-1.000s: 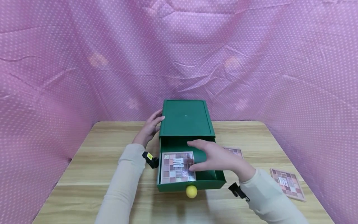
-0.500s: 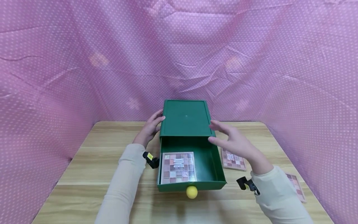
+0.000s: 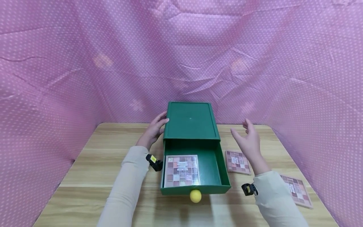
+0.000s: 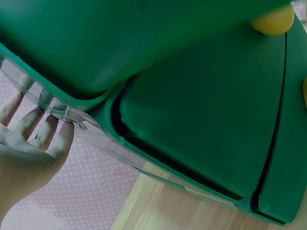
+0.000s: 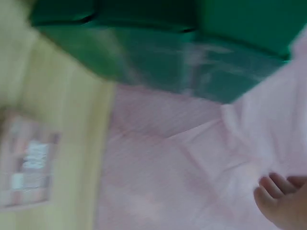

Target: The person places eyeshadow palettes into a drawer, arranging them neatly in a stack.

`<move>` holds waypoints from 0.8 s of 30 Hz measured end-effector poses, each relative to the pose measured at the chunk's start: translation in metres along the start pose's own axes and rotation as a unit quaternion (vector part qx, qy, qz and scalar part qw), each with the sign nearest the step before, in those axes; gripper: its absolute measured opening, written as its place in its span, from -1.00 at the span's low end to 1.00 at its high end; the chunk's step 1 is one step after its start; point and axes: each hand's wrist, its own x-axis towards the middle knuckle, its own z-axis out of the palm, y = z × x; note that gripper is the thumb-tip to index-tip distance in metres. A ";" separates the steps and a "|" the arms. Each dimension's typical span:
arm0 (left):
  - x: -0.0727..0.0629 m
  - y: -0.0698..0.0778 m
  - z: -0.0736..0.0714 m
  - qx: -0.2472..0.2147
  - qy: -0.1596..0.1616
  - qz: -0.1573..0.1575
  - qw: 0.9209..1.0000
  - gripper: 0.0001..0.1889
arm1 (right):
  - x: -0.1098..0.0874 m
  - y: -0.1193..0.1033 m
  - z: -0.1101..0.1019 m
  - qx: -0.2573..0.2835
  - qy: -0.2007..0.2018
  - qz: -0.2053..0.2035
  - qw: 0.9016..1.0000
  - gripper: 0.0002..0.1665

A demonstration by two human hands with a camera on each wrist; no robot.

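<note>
A green drawer unit (image 3: 190, 121) stands at the table's back, its top drawer (image 3: 211, 170) pulled out by a yellow knob's side toward me. In that drawer's left half lies a flat square eyeshadow palette (image 3: 182, 170) with a coloured grid and "BACK" lettering. My left hand (image 3: 153, 130) rests on the unit's left side; in the left wrist view its fingers (image 4: 60, 141) lie extended against the clear side wall. Right of the unit, my right hand (image 3: 249, 143) is raised over the table, holding nothing, thumb and fingers spread apart. A second palette (image 3: 237, 162) lies just below it.
A third palette (image 3: 296, 190) lies near the table's right edge, partly behind the right sleeve. The yellow ball knob (image 3: 195, 196) juts from the drawer front. Lower closed drawers (image 4: 201, 110) show in the left wrist view. Pink dotted cloth (image 3: 181, 56) hangs behind the table.
My right hand has moved from above the palette in the drawer out to the right, past the unit's side, with nothing in it. The left hand has stayed at the unit's left side.
</note>
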 end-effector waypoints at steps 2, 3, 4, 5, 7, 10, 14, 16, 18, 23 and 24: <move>0.000 0.000 0.000 -0.001 0.000 0.002 1.000 -0.44 | -0.002 0.014 0.005 -0.004 0.034 0.021 0.999 -0.14; 0.000 0.000 0.000 -0.002 0.000 0.002 1.000 -0.44 | -0.003 0.020 0.008 -0.007 0.048 0.030 0.998 -0.13; 0.000 0.000 0.000 -0.002 -0.001 0.003 1.000 -0.44 | -0.004 0.026 0.010 -0.009 0.059 0.042 0.997 -0.12; 0.000 0.000 0.000 -0.003 0.000 0.003 1.000 -0.45 | -0.005 0.032 0.012 -0.011 0.069 0.052 0.996 -0.10; 0.001 0.000 0.000 -0.002 0.002 0.002 1.000 -0.45 | -0.008 0.042 0.016 -0.015 0.080 0.072 0.994 -0.07; 0.001 -0.001 0.000 -0.002 0.001 0.003 1.000 -0.45 | -0.013 0.055 0.021 -0.015 0.095 0.099 0.990 -0.02; 0.002 -0.001 0.000 -0.002 0.002 0.001 1.000 -0.45 | -0.020 0.070 0.027 -0.012 0.113 0.123 0.986 0.02; 0.002 -0.001 0.000 -0.004 0.005 -0.001 1.000 -0.46 | -0.023 0.077 0.030 -0.022 0.120 0.131 0.984 0.05; 0.002 -0.001 0.000 -0.006 0.009 -0.003 1.000 -0.46 | -0.026 0.083 0.034 -0.032 0.122 0.137 0.982 0.07; 0.002 0.000 -0.001 -0.006 0.009 0.000 1.000 -0.47 | -0.034 0.097 0.043 -0.052 0.116 0.153 0.980 0.11; 0.002 0.000 0.000 -0.005 0.009 0.001 1.000 -0.47 | -0.035 0.099 0.044 -0.057 0.116 0.157 0.979 0.12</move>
